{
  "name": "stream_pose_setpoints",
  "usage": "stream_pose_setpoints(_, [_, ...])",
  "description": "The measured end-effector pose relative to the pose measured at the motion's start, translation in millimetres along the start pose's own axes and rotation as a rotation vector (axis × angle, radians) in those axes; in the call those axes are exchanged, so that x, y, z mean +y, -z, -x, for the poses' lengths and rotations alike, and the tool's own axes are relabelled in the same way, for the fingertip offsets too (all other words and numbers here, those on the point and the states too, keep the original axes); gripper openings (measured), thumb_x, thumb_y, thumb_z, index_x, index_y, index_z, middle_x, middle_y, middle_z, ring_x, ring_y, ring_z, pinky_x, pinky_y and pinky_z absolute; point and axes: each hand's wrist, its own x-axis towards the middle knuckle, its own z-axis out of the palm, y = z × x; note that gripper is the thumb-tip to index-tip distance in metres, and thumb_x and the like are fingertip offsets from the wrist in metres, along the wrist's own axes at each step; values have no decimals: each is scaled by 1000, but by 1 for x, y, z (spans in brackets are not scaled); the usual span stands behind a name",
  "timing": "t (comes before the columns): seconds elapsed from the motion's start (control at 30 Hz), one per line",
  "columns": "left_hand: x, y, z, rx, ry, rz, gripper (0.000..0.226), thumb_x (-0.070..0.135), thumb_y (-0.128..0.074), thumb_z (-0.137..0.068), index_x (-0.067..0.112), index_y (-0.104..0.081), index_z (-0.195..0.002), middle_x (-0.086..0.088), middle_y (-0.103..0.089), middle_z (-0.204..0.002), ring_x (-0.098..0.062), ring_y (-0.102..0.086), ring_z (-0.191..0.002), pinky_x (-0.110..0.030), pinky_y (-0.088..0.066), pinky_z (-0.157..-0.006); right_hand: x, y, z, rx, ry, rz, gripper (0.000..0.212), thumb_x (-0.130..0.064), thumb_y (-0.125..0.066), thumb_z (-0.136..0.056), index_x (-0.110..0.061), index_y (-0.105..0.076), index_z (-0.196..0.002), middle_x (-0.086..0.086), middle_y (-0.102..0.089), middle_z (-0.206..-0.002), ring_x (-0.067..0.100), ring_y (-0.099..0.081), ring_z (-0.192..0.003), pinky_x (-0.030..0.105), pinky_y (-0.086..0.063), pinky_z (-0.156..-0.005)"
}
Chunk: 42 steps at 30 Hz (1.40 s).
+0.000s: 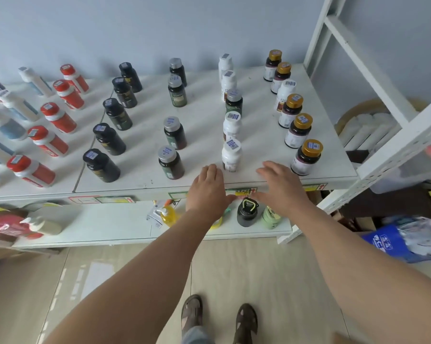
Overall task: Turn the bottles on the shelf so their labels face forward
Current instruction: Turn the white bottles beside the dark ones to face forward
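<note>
Rows of bottles stand upright on the white shelf [140, 180]. A white bottle [231, 156] is the front one of its row, close to the shelf's front edge. My left hand [207, 192] hovers just left of and below it, fingers relaxed, holding nothing. My right hand [281, 187] reaches in from the right of that bottle, fingers spread, also holding nothing. Neither hand touches the bottle. A gold-capped dark bottle [306, 157] stands right of my right hand. A silver-capped dark bottle [171, 162] stands left of my left hand.
Black bottles [101, 165] and red-capped bottles [31, 171] fill the rows further left. A lower shelf [105, 227] carries a black flask [247, 212] and a yellow spray bottle [168, 214]. A white rack frame [393, 150] rises at the right. My feet stand on the tiled floor.
</note>
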Motion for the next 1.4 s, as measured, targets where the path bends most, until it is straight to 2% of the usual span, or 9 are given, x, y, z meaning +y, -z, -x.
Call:
stream_pose_setpoints(0.23, [-2,-10,-3,65,11,-19,67,51,-56,-91,9,-40,-140,-5,-38,-149,-20,-30,-140,-32,-30,-109,7,-16,-5,185,23,28,56,-46,-72,-80,-25,-54,-129,-2,-45,-141,25,-40,-125,37,-30,-103])
stream_pose_setpoints(0.57, [-4,-10,-2,64,12,2,63,46,-56,-92,9,-40,-140,-4,-38,-148,-19,-30,-140,-32,-33,-108,8,-16,-2,190,34,10,55,-45,-73,-79,-24,-55,-126,-3,-46,-138,26,-42,-120,37,-32,-99])
stream_pose_setpoints(0.73, [-9,-4,-1,60,-20,71,61,42,-58,-91,10,-40,-141,-2,-37,-149,-18,-30,-139,-31,-32,-109,-1,-3,-8,83,-33,-35,60,-48,-70,-81,-22,-52,-132,-2,-44,-141,24,-39,-127,37,-32,-104])
stream_pose_setpoints(0.9, [-19,13,-9,-10,34,296,68,47,-57,-91,15,-36,-146,3,-31,-155,-15,-28,-141,-31,-30,-110,-29,34,-28,99,-60,-417,69,-45,-64,-87,-22,-36,-145,-2,-36,-151,16,-35,-137,36,-32,-111])
stream_pose_setpoints(0.97, [-22,19,-16,-65,58,398,69,46,-57,-92,17,-31,-149,4,-28,-157,-15,-26,-143,-31,-28,-111,-44,49,-39,38,-18,-508,75,-44,-66,-85,-26,-30,-148,-4,-35,-152,12,-34,-138,35,-32,-112])
stream_pose_setpoints(1.07, [-25,28,-27,-139,69,522,68,41,-59,-92,18,-31,-150,3,-30,-157,-16,-28,-143,-31,-26,-112,-60,64,-53,-130,-28,-491,71,-38,-68,-86,-28,-34,-148,-3,-47,-145,12,-46,-129,27,-35,-103])
stream_pose_setpoints(1.2, [-30,34,-38,-207,27,588,52,38,-62,-89,22,-48,-137,0,-52,-136,-19,-46,-125,-32,-38,-100,-66,70,-57,-117,-73,-489,45,-37,-66,-87,-26,-55,-129,-2,-65,-115,17,-59,-106,32,-45,-91])
stream_pose_setpoints(1.33, [-37,44,-45,-311,41,745,38,43,-65,-86,31,-61,-122,1,-63,-102,-17,-57,-80,-31,-47,-70,-71,84,-53,-38,-77,-518,34,-41,-68,-85,-26,-63,-115,-6,-67,-100,13,-61,-92,25,-45,-78])
stream_pose_setpoints(1.4, [-39,48,-46,-381,30,837,32,43,-68,-84,38,-65,-115,1,-68,-101,-16,-60,-86,-32,-50,-77,-73,89,-52,-9,-92,-512,29,-44,-69,-83,-25,-67,-104,-4,-68,-93,13,-61,-85,26,-45,-73])
